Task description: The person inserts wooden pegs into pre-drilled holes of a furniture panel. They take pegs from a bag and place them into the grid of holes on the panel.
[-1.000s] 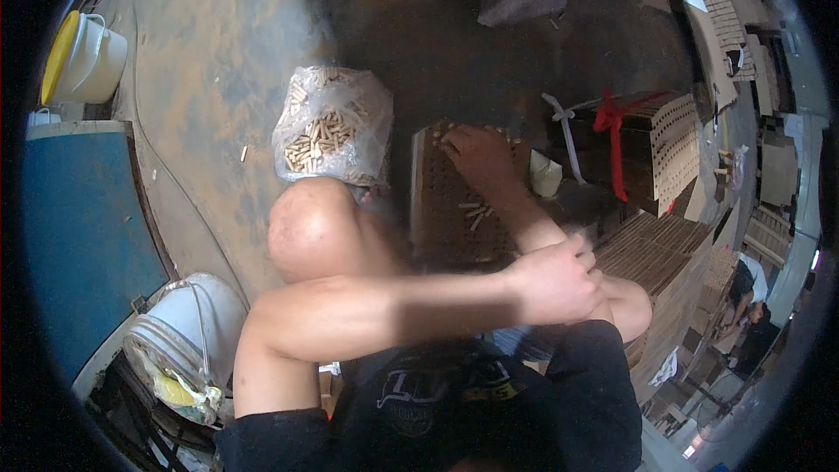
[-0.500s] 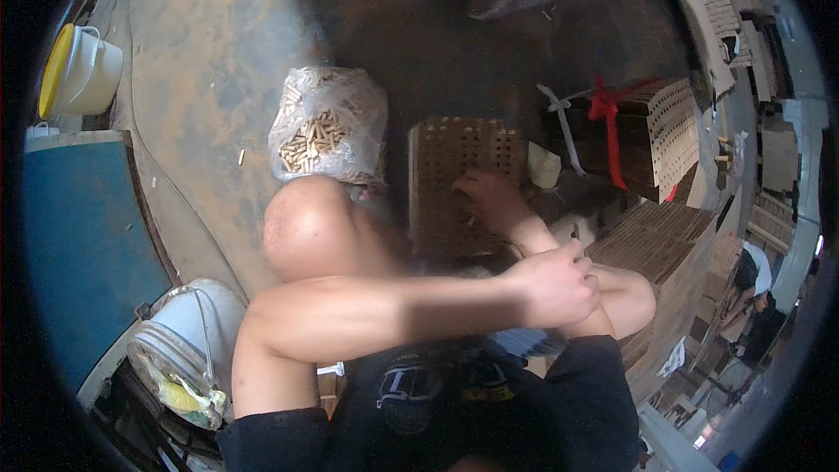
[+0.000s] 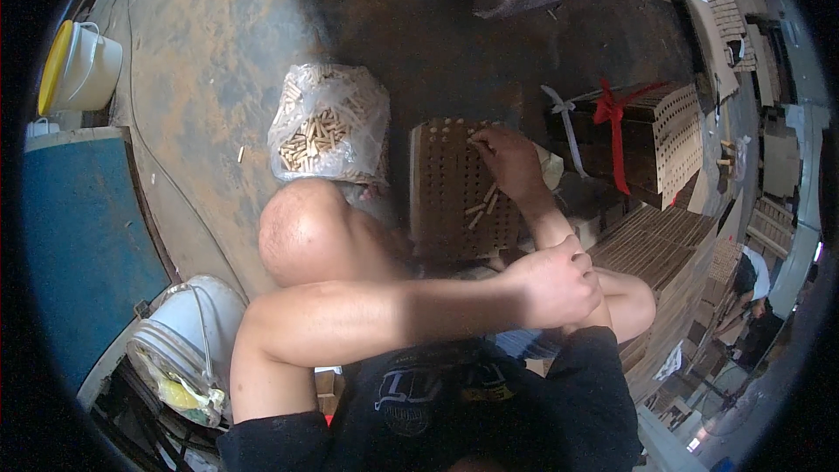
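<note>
Drilled brown board [image 3: 437,220], far right part under right hand [image 3: 514,164], fingers bent down, cannot tell if gripping; loose dowels [image 3: 491,204] on board, left of right forearm [image 3: 552,229]; left hand [image 3: 555,287] curled closed against that forearm; clear bag [image 3: 373,122] of dowels left of board

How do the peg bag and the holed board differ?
Shape: the peg bag is crumpled, bulging translucent plastic; the holed board is flat-topped and roughly rectangular.
Pegs: the bag holds a heap; the board has a few loose ones lying on it.
Hands: the right hand is at the board; neither hand touches the bag.
Shared: both carry pale pegs.
</note>
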{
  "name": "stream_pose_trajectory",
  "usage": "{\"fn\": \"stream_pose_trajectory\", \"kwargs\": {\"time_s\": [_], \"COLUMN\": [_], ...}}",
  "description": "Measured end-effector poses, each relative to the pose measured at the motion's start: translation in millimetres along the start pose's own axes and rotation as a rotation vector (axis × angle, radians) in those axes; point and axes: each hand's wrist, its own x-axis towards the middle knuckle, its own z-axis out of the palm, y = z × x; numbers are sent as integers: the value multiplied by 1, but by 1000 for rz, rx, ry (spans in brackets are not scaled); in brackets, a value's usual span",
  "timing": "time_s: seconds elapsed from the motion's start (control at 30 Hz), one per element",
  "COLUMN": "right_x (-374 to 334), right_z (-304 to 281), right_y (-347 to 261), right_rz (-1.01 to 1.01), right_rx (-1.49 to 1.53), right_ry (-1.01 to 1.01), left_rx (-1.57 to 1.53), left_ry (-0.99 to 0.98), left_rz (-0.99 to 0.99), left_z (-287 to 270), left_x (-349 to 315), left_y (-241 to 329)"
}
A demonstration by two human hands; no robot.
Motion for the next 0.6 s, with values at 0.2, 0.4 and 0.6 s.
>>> {"fn": "stream_pose_trajectory", "kwargs": {"time_s": [0.2, 0.4, 0.6], "right_x": [19, -3, -37], "right_z": [9, -16, -45], "right_y": [-13, -18, -37], "right_rz": [-28, -54, 489], "right_rx": [-338, -44, -181], "right_ry": [-193, 40, -335], "left_rx": [-3, -158, -43], "left_ry": [43, 218, 16], "left_rz": [-19, -75, -4], "left_z": [4, 22, -2], "left_x": [2, -5, -3], "left_y": [-1, 0, 4]}}
